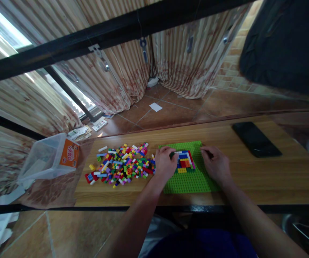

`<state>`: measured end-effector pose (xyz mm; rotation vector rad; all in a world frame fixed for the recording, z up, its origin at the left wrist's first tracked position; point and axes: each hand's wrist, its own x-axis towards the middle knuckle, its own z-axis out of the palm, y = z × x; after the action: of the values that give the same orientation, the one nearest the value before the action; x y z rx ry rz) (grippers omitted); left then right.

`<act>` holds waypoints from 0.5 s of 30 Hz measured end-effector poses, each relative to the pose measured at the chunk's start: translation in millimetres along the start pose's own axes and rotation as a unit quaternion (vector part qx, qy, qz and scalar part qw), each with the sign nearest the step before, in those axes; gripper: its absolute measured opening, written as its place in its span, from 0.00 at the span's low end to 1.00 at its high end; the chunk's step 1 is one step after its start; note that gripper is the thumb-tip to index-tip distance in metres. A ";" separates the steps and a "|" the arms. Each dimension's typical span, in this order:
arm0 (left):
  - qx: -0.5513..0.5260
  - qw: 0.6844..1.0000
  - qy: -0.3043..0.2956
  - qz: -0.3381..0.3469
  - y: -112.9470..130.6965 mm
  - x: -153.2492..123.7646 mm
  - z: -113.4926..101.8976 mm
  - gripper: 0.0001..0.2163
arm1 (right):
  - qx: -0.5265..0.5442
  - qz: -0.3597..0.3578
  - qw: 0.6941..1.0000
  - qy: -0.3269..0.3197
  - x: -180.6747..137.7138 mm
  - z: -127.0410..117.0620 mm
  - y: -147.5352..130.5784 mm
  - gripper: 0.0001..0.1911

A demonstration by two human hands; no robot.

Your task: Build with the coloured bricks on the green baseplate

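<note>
A bright green studded baseplate (192, 184) lies on the wooden table. On it sits a flat patch of toy building bricks (185, 161) in blue, red, white and yellow. My left hand (165, 162) is over the plate's left side, against the patch, its fingers closed in a pinch. A small dark green brick (172, 154) shows between its thumb and fingers. My right hand (215, 164) rests at the plate's right edge, fingers curled together near the upper right corner; what they hold, if anything, is hidden.
Left of the plate spreads a heap of loose coloured bricks (127, 163). A black phone (256, 139) lies on the table (285, 179) at right. Beyond the table's left end stands a clear plastic box (44, 157) with an orange label. A dark metal bar (111, 34) crosses above.
</note>
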<state>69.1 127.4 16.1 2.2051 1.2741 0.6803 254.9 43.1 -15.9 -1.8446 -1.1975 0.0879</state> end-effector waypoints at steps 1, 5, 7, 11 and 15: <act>-0.002 1.000 0.002 -0.001 0.3 0.6 0.3 0.06 | -0.002 -0.002 1.000 0.000 -0.1 -0.3 -0.3 0.13; -0.021 1.000 0.005 -0.011 1.5 3.2 0.5 0.04 | -0.002 -0.004 1.000 -0.007 -0.5 -1.3 -0.1 0.12; -0.024 1.000 0.003 -0.016 1.6 4.3 0.9 0.03 | -0.002 -0.003 1.000 -0.010 -0.6 -1.5 0.5 0.12; -0.017 1.000 0.002 -0.018 1.1 4.6 2.7 0.02 | -0.005 -0.001 1.000 -0.013 -0.5 -1.7 0.7 0.13; -0.020 0.999 0.005 -0.030 2.2 3.6 3.6 0.02 | -0.016 -0.007 1.000 -0.014 -0.4 -2.2 0.9 0.13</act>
<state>74.3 129.0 15.5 2.1247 1.3140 0.6882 256.4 41.4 -15.4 -1.8673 -1.2380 0.0882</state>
